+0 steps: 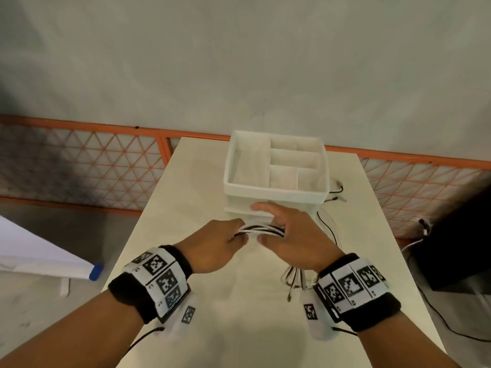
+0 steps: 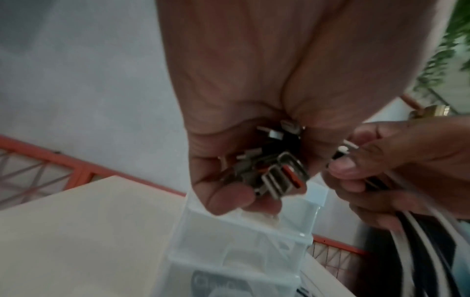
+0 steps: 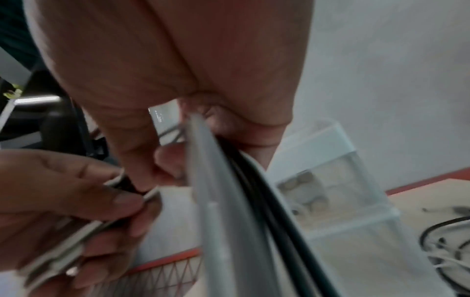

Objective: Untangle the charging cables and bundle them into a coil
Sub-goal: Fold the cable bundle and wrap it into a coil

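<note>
Over the middle of the cream table (image 1: 186, 208), both hands share one bundle of black and white charging cables (image 1: 261, 229). My left hand (image 1: 228, 235) grips the end with the metal USB plugs (image 2: 274, 176), fingers curled round them. My right hand (image 1: 289, 229) pinches the same strands just to the right, thumb beneath and index finger stretched forward. In the right wrist view the cables (image 3: 241, 201) run thick through its palm. The remaining length (image 1: 329, 229) trails right and loops under my right wrist (image 1: 292, 277).
A white divided organiser box (image 1: 276, 166) stands just beyond my hands, its translucent wall (image 2: 241, 251) close to the left fingers. Loose cable ends (image 1: 337, 199) lie to its right. An orange mesh barrier (image 1: 79, 166) runs behind the table, and dark equipment (image 1: 457, 248) sits at right.
</note>
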{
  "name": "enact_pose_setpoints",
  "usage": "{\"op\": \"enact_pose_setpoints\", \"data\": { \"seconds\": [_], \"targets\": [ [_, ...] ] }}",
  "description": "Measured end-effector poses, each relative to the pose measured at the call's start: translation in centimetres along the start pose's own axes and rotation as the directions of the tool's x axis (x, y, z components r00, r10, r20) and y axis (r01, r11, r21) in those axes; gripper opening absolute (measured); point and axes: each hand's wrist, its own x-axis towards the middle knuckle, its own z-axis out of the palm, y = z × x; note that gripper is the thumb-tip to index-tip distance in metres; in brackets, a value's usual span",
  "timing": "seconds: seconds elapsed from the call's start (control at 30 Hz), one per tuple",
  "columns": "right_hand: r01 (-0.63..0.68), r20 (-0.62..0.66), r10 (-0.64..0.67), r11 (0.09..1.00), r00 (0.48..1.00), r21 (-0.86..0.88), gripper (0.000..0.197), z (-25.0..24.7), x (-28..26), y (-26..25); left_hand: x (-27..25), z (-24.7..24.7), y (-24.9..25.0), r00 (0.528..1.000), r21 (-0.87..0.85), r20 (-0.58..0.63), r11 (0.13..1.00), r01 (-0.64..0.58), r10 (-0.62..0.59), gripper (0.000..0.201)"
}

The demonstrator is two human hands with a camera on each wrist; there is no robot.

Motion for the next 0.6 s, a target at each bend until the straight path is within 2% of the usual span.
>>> {"op": "enact_pose_setpoints", "data": {
  "seconds": [0.07,0.1,0.17,0.23,0.3,0.33,0.4,0.5,0.6],
  "targets": [
    [0.065,0.053,-0.066,0.998,0.996,0.017,0.046,0.3,0.2,-0.9,0.4,-1.1,0.5,1.000,0.062,0.001,0.998,-0.032,0.032,0.013],
    [0.077,0.029,-0.080,0.993,0.996,0.088,0.044,0.4,0.3,-1.1,0.5,-1.8,0.7,1.000,0.019,-0.014,1.000,-0.017,0.018,0.014],
    [0.065,-0.047,-0.053,0.951,0.997,0.302,0.035,0.0,0.4,-1.3,0.4,-3.3,0.9,0.998,-0.231,-0.042,0.973,0.028,-0.039,0.014],
    [0.051,-0.093,-0.010,0.895,0.996,0.444,0.028,-0.3,0.4,-1.4,0.1,-4.4,0.8,0.996,-0.552,-0.053,0.833,0.027,-0.068,0.020],
    [0.059,-0.136,0.009,0.872,0.991,0.486,0.026,-0.4,0.6,-1.5,0.1,-4.6,1.0,0.993,-0.791,-0.061,0.611,0.012,-0.098,0.036],
    [0.067,-0.156,0.012,0.869,0.988,0.490,0.026,-0.3,0.9,-1.5,0.4,-4.5,1.3,0.991,-0.863,-0.047,0.504,0.023,-0.127,0.046],
    [0.075,-0.167,0.013,0.859,0.986,0.507,0.026,-0.3,1.3,-1.8,1.0,-4.0,1.9,0.983,-0.924,-0.010,0.378,0.061,-0.184,0.061],
    [0.100,-0.205,0.007,0.856,0.979,0.507,0.026,0.1,1.9,-1.9,1.8,-3.7,2.6,0.965,-0.934,-0.034,0.352,0.062,-0.260,0.071],
    [0.120,-0.249,-0.017,0.907,0.968,0.405,0.022,0.6,2.5,-1.4,2.6,-3.5,2.9,0.950,-0.896,-0.113,0.443,0.028,-0.290,0.068]
  ]
}}
